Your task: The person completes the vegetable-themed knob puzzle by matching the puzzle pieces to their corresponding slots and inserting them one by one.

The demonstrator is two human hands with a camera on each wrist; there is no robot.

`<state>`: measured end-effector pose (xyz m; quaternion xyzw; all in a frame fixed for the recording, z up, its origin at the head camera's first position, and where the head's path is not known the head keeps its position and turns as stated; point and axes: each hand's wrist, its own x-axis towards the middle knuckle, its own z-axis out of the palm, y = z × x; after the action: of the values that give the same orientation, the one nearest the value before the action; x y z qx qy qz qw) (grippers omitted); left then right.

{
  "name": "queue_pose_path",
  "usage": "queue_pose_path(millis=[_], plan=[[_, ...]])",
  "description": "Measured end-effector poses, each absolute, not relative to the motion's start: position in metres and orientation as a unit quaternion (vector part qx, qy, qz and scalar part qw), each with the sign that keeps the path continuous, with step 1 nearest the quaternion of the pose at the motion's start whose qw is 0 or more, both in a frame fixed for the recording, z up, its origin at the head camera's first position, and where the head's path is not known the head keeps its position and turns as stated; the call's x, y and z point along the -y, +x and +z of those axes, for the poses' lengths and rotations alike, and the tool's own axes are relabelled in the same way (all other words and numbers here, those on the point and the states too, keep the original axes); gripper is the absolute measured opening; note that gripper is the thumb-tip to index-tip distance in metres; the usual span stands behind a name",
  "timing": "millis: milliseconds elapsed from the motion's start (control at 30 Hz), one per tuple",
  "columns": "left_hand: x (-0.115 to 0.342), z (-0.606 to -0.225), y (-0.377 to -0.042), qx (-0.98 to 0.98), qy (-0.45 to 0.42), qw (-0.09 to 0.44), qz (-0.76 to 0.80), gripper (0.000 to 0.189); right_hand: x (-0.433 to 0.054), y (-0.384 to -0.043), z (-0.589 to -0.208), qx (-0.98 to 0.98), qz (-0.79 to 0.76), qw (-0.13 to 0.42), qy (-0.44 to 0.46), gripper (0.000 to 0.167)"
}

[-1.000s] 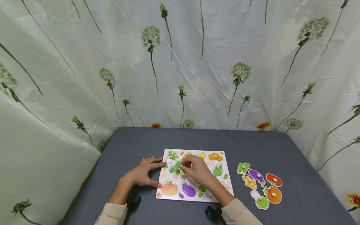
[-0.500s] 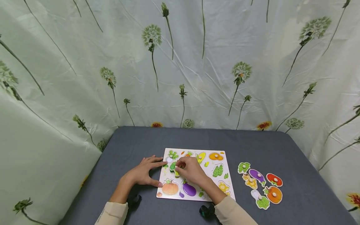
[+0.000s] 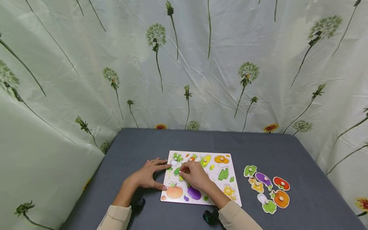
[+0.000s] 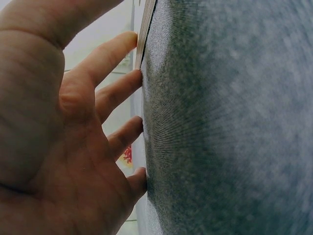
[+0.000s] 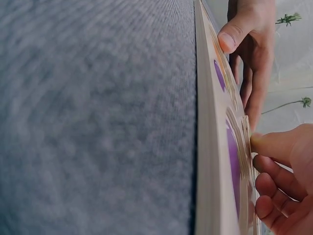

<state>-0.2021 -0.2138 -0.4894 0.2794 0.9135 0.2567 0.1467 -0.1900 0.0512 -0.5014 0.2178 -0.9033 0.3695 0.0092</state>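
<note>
A white puzzle board (image 3: 214, 176) printed with vegetables lies on the table. My right hand (image 3: 196, 175) pinches the knob of a broccoli puzzle piece (image 3: 176, 172) at the board's left middle, over the printed broccoli. In the right wrist view, the piece's edge (image 5: 246, 128) shows at the board's surface by the thumb; whether it lies fully flush cannot be seen. My left hand (image 3: 147, 175) rests fingers spread at the board's left edge, with the thumb (image 5: 229, 40) and forefinger touching the board. In the left wrist view, the other fingertips (image 4: 137, 123) touch the table cloth.
Right of the board lie several loose knobbed pieces: a leafy green (image 3: 250, 171), an eggplant (image 3: 263, 180), a tomato (image 3: 281, 183), a yellow piece (image 3: 256, 185), a pumpkin (image 3: 280, 198) and a bok choy (image 3: 268, 203). A corn piece (image 3: 205, 160) sits in the board's top row.
My right hand has moved left with the broccoli piece and brought it down onto the printed broccoli, then stayed nearly still. My left hand has kept its place.
</note>
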Motion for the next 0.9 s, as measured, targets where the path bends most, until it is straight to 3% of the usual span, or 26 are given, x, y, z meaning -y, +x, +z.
queue_pose_path(millis=[900], plan=[[0.2134,-0.4918,-0.2039,-0.92,0.271,0.142,0.244,0.091,-0.0549,-0.1893,-0.4998,0.897,0.379,0.021,0.228,0.011]])
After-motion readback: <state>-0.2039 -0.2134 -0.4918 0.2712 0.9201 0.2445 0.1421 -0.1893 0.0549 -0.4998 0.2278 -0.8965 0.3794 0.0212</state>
